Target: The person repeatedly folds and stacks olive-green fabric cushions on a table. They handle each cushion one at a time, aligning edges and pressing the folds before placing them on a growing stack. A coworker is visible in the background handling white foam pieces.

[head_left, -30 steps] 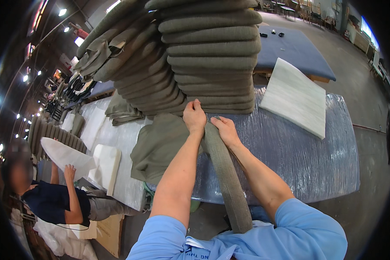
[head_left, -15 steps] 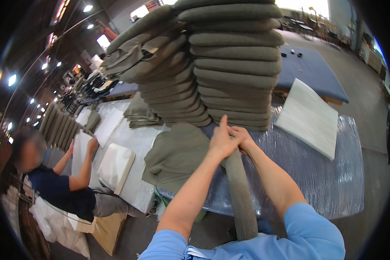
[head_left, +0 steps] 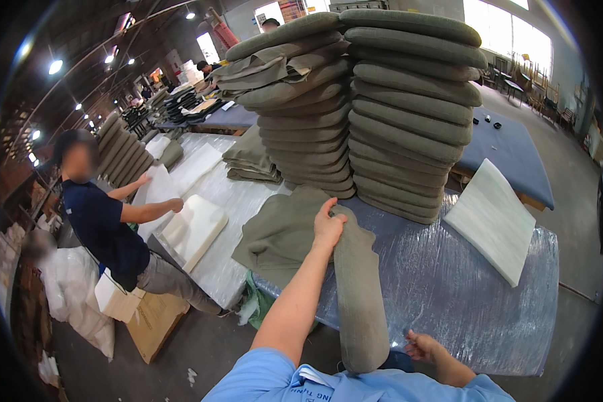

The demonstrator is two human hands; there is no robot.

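Observation:
A grey-green fabric-covered cushion (head_left: 362, 301) stands on its edge, its near end close against my body. My left hand (head_left: 329, 226) grips the cushion's far upper corner, with fingers bent over the cloth. Off to the right of the near end, my right hand (head_left: 424, 346) is apart from the cushion, its fingers loosely curled and holding nothing visible. Loose grey-green fabric (head_left: 268, 234) lies crumpled just left of my left hand. Two tall stacks of matching cushions, a left stack (head_left: 305, 134) and a right stack (head_left: 412, 127), rise beyond.
A white foam pad (head_left: 492, 221) lies on the plastic-wrapped table (head_left: 462, 301) at right. Folded covers (head_left: 251, 157) sit beside the left stack. At left, a co-worker (head_left: 107, 221) handles white sheet material near another foam pad (head_left: 193, 231). A blue-topped table (head_left: 509, 147) stands behind.
My right hand has left the cushion's far end and dropped back toward my body. My left hand stays at that end. The cushion now shows more of its broad side, and the view has shifted.

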